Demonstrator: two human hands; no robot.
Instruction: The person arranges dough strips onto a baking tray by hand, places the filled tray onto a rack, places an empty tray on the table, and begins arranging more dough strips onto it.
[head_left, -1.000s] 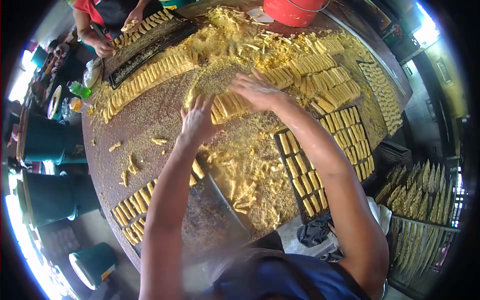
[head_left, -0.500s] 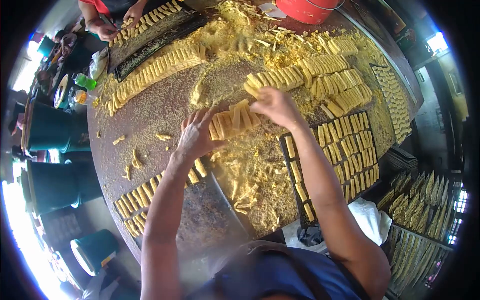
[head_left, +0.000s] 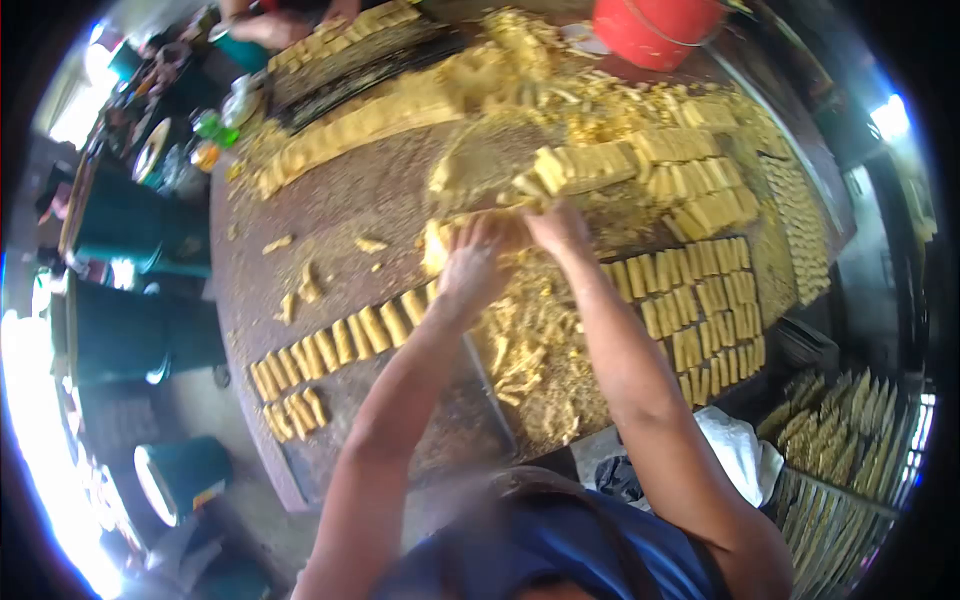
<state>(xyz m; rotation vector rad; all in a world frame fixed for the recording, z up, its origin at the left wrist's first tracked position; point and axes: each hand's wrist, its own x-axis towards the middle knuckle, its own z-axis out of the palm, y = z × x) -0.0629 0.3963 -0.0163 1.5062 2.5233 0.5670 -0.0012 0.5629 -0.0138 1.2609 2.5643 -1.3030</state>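
Observation:
A short row of yellow dough strips (head_left: 436, 246) lies near the middle of the brown table. My left hand (head_left: 478, 262) rests over this row, its fingers bent down onto the strips. At the row's right end is my right hand (head_left: 556, 228), its fingers closed around dough, blurred by motion. Just beyond it another row of strips (head_left: 585, 168) runs to the right. Below my left arm sits a dark tray (head_left: 400, 410) with dough strips (head_left: 340, 342) along its upper edge. A fuller tray of strips (head_left: 700, 290) lies to the right, partly behind my right forearm.
Farther back are a long dough row (head_left: 360, 130), crumbs and a red bucket (head_left: 655, 30). A person's hand (head_left: 275, 30) is at the far left tray. Dark green bins (head_left: 140, 225) line the left; racked trays (head_left: 840, 430) stand at the right.
The view has shifted, so the table sits lower and farther right. My left hand has moved from beside the short row onto it; my right hand has drawn in close to its right end.

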